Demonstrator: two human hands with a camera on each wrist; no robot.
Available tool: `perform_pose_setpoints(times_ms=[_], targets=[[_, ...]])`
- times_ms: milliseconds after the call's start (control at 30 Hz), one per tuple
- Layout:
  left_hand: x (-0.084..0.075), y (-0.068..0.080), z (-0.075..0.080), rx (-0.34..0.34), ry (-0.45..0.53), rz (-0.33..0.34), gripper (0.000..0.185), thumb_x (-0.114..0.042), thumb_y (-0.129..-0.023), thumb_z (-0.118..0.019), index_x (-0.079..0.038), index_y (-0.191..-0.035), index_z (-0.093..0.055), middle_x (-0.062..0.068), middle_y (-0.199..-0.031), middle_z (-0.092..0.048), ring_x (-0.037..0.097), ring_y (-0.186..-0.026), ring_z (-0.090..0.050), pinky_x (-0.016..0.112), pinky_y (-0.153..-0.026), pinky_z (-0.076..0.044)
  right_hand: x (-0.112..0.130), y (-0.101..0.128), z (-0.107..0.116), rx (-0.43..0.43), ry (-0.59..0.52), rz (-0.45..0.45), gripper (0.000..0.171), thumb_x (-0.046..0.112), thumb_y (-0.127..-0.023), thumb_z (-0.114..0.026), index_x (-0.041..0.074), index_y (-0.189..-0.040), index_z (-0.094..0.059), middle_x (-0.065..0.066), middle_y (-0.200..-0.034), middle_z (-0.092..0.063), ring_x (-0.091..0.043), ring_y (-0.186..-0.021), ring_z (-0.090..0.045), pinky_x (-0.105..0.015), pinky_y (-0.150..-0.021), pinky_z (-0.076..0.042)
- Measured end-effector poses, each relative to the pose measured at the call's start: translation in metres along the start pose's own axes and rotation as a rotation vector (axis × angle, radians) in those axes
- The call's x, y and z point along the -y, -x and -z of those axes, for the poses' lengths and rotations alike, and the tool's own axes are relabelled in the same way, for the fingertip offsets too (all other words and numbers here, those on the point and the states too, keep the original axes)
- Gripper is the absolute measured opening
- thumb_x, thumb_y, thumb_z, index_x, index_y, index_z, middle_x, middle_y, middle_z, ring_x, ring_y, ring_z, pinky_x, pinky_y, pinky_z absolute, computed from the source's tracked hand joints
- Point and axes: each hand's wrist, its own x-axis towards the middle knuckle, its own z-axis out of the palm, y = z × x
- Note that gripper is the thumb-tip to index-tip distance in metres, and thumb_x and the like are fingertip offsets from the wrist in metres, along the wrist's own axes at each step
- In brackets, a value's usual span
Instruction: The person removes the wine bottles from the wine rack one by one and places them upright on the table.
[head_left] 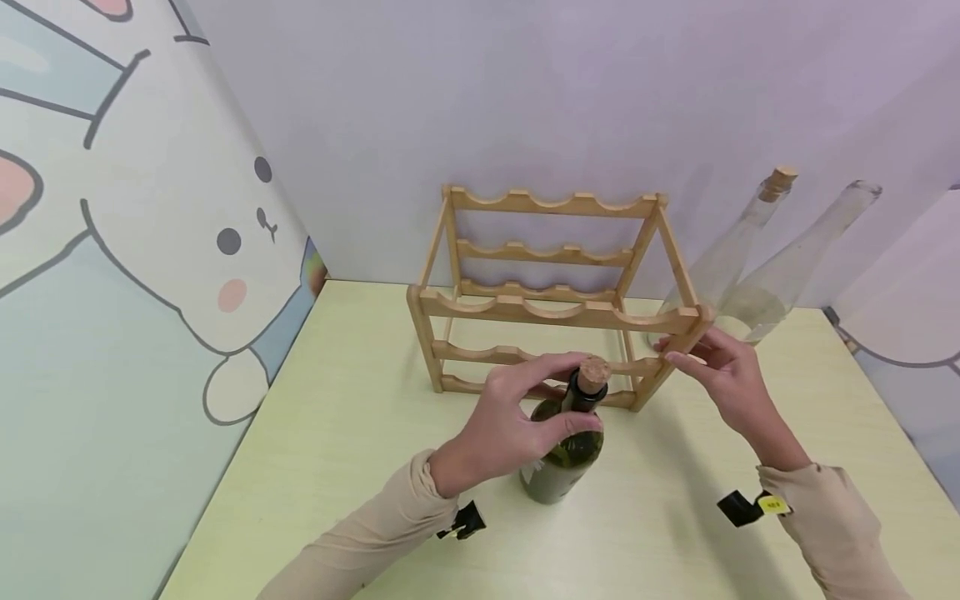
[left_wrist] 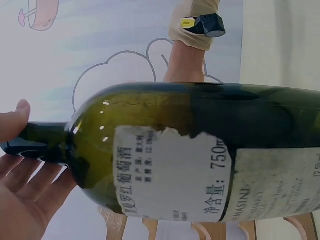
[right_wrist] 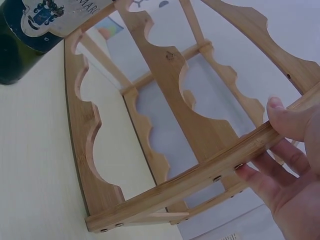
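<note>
On the counter (head_left: 315,467), the left hand (head_left: 502,433) pinches the green bottle (head_left: 566,454) neck while the right hand (head_left: 720,375) grips the wooden rack (head_left: 555,312) post, best held steady.

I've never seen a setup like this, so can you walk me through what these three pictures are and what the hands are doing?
No machine here: a person wears three cameras. The head view looks down on a pale table. The left hand grips the neck of a corked green wine bottle standing there; the left wrist view shows that bottle close up. The right hand holds a corner post of an empty wooden bottle rack, seen close in the right wrist view. Two clear bottles lean against the wall behind.
</note>
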Motion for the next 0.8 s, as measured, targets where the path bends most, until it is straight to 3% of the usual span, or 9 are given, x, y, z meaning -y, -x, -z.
perform_pose_setpoints(times_ms=[133, 267, 433, 633, 800], targets=[[0.002, 0.002, 0.001, -0.017, -0.003, -0.032, 0.057, 0.001, -0.073, -0.079, 0.0, -0.125, -0.055, 0.012, -0.117, -0.064, 0.014, -0.103, -0.062, 0.024, -0.076, -0.056, 0.004, 0.0, -0.001, 0.007, 0.028, -0.006, 0.037, -0.017, -0.085, -0.057, -0.012, -0.121, -0.054, -0.019, -0.099, -0.067, -0.019, -0.096, -0.065, -0.023, -0.079, -0.055], [0.005, 0.004, 0.004, -0.048, 0.017, -0.07, 0.054, 0.003, -0.073, -0.078, 0.002, -0.123, -0.057, 0.014, -0.118, -0.063, 0.017, -0.107, -0.061, 0.028, -0.076, -0.057, 0.009, 0.001, -0.005, -0.014, 0.152, -0.022, 0.037, -0.013, -0.086, -0.06, -0.008, -0.123, -0.055, -0.02, -0.099, -0.065, -0.017, -0.096, -0.065, -0.022, -0.079, -0.054], [0.009, 0.007, 0.013, -0.104, -0.021, -0.101, 0.045, 0.004, -0.076, -0.075, 0.003, -0.118, -0.059, 0.015, -0.106, -0.067, 0.019, -0.099, -0.064, 0.03, -0.074, -0.057, 0.015, 0.003, -0.01, -0.111, 0.259, -0.078, 0.04, -0.011, -0.082, -0.066, -0.002, -0.12, -0.057, -0.012, -0.1, -0.065, -0.011, -0.093, -0.065, -0.019, -0.075, -0.054], [0.017, 0.011, 0.029, -0.213, -0.079, -0.102, 0.034, 0.008, -0.078, -0.072, 0.005, -0.11, -0.062, 0.017, -0.097, -0.068, 0.024, -0.088, -0.067, 0.03, -0.072, -0.058, 0.029, 0.011, -0.015, -0.279, 0.237, -0.143, 0.051, -0.012, -0.078, -0.07, 0.007, -0.122, -0.053, 0.005, -0.104, -0.064, -0.005, -0.092, -0.062, -0.013, -0.071, -0.053], [0.02, 0.014, 0.044, -0.318, -0.117, -0.068, 0.026, 0.01, -0.079, -0.07, 0.005, -0.103, -0.064, 0.017, -0.096, -0.068, 0.025, -0.087, -0.067, 0.034, -0.071, -0.058, 0.04, 0.014, -0.022, -0.376, 0.039, -0.081, 0.044, -0.021, -0.075, -0.066, -0.003, -0.112, -0.053, -0.006, -0.094, -0.065, -0.012, -0.082, -0.064, -0.02, -0.066, -0.056]])
